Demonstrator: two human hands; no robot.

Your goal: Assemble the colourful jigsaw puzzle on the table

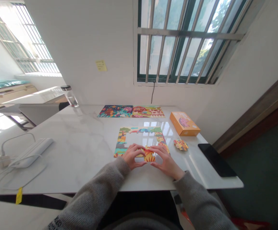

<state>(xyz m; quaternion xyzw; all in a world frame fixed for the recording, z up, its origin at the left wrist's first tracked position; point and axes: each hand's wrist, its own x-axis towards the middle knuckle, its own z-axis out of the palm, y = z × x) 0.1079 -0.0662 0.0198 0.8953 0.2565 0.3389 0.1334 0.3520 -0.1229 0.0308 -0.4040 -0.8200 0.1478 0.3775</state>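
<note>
Head view: a puzzle piece [149, 156] sits at the near edge of a half-built jigsaw [140, 140] on a white table [81, 150], pinched from both sides between the fingertips of the left hand [133, 155] and the right hand [164, 158]. The jigsaw's border looks nearly complete; its centre remains open. A small heap of loose pieces [180, 144] lies just right of it, near an orange box [184, 123] and a dark phone [217, 159]. Two finished puzzles [131, 111] rest by the wall.
</note>
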